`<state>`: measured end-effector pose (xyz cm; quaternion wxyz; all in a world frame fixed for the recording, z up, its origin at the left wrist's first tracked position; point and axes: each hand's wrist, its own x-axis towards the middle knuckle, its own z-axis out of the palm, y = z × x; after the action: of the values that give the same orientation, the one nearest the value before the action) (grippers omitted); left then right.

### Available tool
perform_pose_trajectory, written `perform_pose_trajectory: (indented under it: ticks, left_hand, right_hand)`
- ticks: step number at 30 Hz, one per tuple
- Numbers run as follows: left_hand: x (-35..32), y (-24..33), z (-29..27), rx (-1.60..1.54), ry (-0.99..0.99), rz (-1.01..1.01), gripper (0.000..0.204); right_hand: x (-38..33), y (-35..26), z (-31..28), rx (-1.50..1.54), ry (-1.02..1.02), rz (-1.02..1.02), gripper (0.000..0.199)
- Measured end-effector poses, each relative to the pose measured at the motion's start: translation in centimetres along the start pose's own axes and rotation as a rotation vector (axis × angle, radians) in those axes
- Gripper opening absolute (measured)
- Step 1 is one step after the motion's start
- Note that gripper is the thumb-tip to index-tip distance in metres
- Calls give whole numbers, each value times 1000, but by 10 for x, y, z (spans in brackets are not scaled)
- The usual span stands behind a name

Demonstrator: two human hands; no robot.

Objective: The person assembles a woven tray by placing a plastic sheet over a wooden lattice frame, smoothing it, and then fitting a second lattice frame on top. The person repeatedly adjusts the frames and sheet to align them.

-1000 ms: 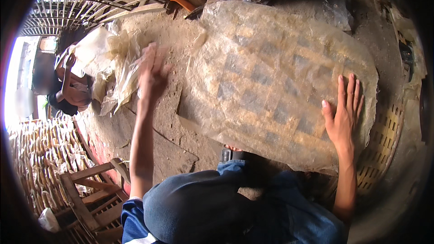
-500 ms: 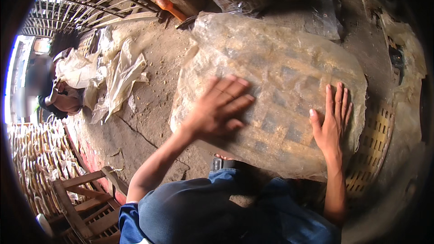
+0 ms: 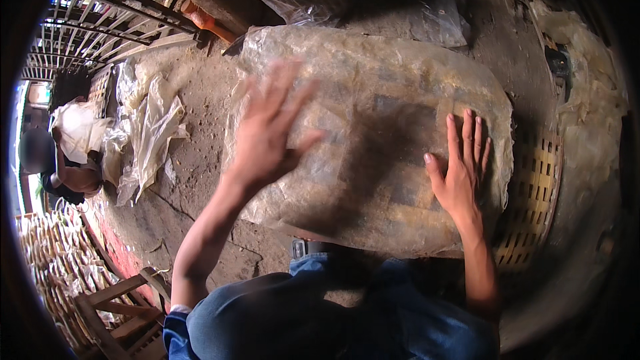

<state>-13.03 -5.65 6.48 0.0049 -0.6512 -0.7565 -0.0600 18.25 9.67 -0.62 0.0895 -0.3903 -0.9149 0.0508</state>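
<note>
A large, crinkled, translucent yellowish plastic sheet [image 3: 370,140] is lying spread in front of the person's blue denim trousers [image 3: 267,313], and dark patches are showing dimly through it. Over the left part of this sheet the left hand [image 3: 267,127] is hovering, blurred, with fingers spreading wide and gripping nothing; a dark shadow is falling across the sheet's middle. Near the sheet's right edge the right hand [image 3: 461,173] is resting flat, its palm facing down, its thumb standing apart from the fingers, and it is holding nothing

To the right of the sheet, a yellow slatted basket-like panel [image 3: 533,193] is lying close by. Beyond the sheet's far left corner, an orange handle-shaped object [image 3: 205,21] is lying near a slatted rack [image 3: 107,13]. Left of the sheet, on the grey-brown gritty floor [image 3: 207,107], a crumpled heap of whitish plastic film [image 3: 150,133] is sitting, and past it another person [image 3: 77,173] is crouching. Nearer and left of the sheet, a brown wooden frame [image 3: 123,313] is standing
</note>
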Motion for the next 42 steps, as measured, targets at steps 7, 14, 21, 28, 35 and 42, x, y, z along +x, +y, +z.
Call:
perform_pose_trajectory:
  ticks: [7, 14, 21, 28, 35, 42]
  left_hand:
    - [51, 4, 47, 63, -129, 160, 71]
    - [-83, -287, 48, 480, -70, -485, 59]
    - [6, -35, -3, -179, 122, -130, 73]
    - [45, 52, 50, -135, -28, 181, 70]
    - [33, 37, 61, -54, -48, 138, 69]
    - [35, 38, 65, -51, -24, 140, 71]
  right_hand:
    - [-1, 1, -2, -4, -14, 19, 80]
    - [6, -14, 2, 60, -37, 1, 83]
    - [12, -6, -15, 164, 78, -13, 77]
    - [66, -48, 5, 273, 86, -317, 64]
    - [47, 81, -1, 159, -24, 247, 66]
    - [16, 166, -43, -17, 325, 415, 72]
